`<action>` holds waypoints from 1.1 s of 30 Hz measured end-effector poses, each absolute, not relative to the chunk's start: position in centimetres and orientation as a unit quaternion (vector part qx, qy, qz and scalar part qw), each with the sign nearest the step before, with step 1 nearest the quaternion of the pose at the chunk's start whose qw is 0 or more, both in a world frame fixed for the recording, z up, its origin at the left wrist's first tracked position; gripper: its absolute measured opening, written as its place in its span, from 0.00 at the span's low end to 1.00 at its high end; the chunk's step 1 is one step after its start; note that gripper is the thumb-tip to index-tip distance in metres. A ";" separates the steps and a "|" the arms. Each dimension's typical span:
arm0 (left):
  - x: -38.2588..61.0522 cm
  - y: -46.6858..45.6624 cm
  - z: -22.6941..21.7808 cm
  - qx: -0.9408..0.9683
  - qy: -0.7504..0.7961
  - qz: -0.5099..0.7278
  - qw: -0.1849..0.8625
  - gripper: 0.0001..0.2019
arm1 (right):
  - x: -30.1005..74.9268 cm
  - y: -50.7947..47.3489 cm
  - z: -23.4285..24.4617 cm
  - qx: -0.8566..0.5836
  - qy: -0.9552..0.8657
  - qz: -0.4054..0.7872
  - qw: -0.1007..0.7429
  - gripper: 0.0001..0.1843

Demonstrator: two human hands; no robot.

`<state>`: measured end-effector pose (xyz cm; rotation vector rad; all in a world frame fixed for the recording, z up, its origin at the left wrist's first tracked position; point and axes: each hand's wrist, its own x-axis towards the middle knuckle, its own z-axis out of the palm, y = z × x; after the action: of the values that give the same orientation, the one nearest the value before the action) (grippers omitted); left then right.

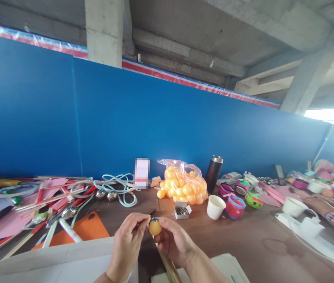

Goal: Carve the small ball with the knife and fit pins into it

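My right hand (176, 239) grips an orange ping-pong ball (155, 228) between thumb and fingers. A small shiny metallic piece (154, 219) sits on top of the ball. My left hand (129, 239) is closed in a pinch at the ball's left side. A thin dark tip shows by its fingertips, but what it holds is hidden. Beyond my hands stands a small open box (182, 212) of tiny metal pieces. Behind that box lies a clear plastic bag (181, 184) full of similar orange balls, with one loose ball (161, 194) beside it.
To the right are a paper cup (215, 207), a dark bottle (214, 173) and a red-and-blue round item (235, 207). A white power strip (314, 243) lies near a co-worker's arm (322, 208). Sticks, coloured paper and pale tubing (116, 184) crowd the left; a white box (52, 263) is nearest.
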<state>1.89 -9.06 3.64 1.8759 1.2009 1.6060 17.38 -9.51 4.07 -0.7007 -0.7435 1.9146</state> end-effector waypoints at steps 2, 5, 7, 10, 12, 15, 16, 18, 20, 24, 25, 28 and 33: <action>1.9 -9.0 3.6 0.669 0.434 0.571 0.194 0.07 | 17.3 -9.5 4.0 -0.283 -0.304 0.783 0.462 0.13; 1.9 -9.0 3.4 0.672 0.437 0.564 0.198 0.07 | 17.3 -9.5 3.9 -0.276 -0.306 0.787 0.459 0.12; 1.9 -9.1 3.2 0.670 0.440 0.560 0.211 0.07 | 17.4 -9.5 3.8 -0.271 -0.306 0.789 0.458 0.12; 1.8 -9.0 3.1 0.659 0.448 0.556 0.235 0.07 | 17.6 -9.4 3.7 -0.264 -0.307 0.790 0.460 0.13; 1.9 -9.0 3.3 0.648 0.457 0.558 0.245 0.06 | 17.6 -9.4 3.8 -0.260 -0.308 0.790 0.462 0.12; 2.0 -9.1 3.8 0.627 0.466 0.559 0.277 0.07 | 17.8 -9.4 3.9 -0.256 -0.311 0.789 0.464 0.12; 2.0 -9.2 4.0 0.622 0.464 0.559 0.293 0.07 | 17.8 -9.4 3.9 -0.255 -0.312 0.788 0.465 0.12; 2.1 -9.4 4.3 0.615 0.453 0.559 0.322 0.07 | 17.8 -9.4 3.9 -0.255 -0.314 0.785 0.469 0.12; 2.2 -9.6 4.6 0.611 0.446 0.558 0.341 0.08 | 17.9 -9.4 3.9 -0.255 -0.316 0.782 0.473 0.11; 2.2 -9.4 4.6 0.596 0.451 0.559 0.358 0.09 | 18.0 -9.3 4.0 -0.257 -0.323 0.777 0.476 0.10; 2.2 -9.3 4.5 0.593 0.450 0.563 0.359 0.10 | 18.0 -9.4 4.0 -0.256 -0.325 0.775 0.477 0.10; 2.1 -8.9 4.3 0.590 0.446 0.570 0.358 0.12 | 18.0 -9.4 4.0 -0.251 -0.331 0.772 0.481 0.09; 1.8 -8.8 4.2 0.602 0.467 0.553 0.336 0.12 | 18.0 -9.5 4.1 -0.242 -0.339 0.768 0.486 0.08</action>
<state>1.79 -8.77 4.22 1.5704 1.2178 1.4431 17.99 -9.51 4.08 -0.5897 -0.8248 1.8683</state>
